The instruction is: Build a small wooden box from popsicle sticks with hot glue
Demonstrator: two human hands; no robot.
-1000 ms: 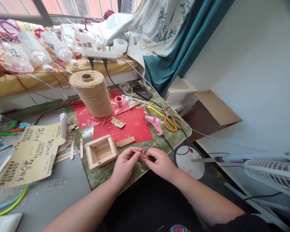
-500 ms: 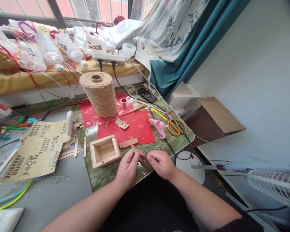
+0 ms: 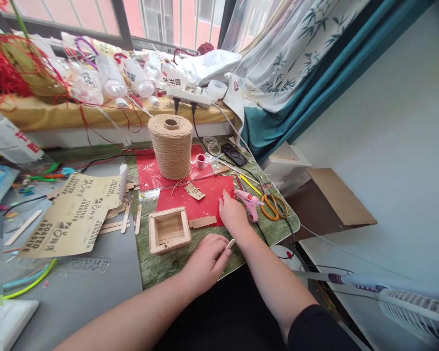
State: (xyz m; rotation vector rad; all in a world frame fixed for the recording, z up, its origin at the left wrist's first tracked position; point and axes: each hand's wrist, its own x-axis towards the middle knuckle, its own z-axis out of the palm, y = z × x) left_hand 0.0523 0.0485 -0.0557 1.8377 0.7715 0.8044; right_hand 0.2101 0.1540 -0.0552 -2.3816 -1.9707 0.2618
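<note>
My left hand (image 3: 209, 258) is closed around a short wooden craft stick (image 3: 230, 243), whose end sticks out past the thumb. My right hand (image 3: 233, 212) reaches forward over the red sheet (image 3: 212, 190), fingers stretched out and partly hidden behind the back of the hand; nothing shows in them. Just right of it lies a pink glue gun (image 3: 249, 202). A small square box (image 3: 169, 230) built of craft sticks stands left of my hands, its top uncovered. Between box and right hand is a flat wooden strip (image 3: 203, 222). A scrap of sandpaper (image 3: 195, 191) rests on the red sheet.
A large twine spool (image 3: 170, 148) stands behind the box. Orange-handled scissors (image 3: 274, 206) and a black phone (image 3: 234, 154) lie to the right. A big sandpaper sheet (image 3: 73, 214) and loose craft sticks (image 3: 126, 218) are at left. The table edge drops off near me.
My right hand has left its place beside the left and moved forward over the red sheet. The left hand still holds the stick, now turned toward the right. The view has shifted left.
</note>
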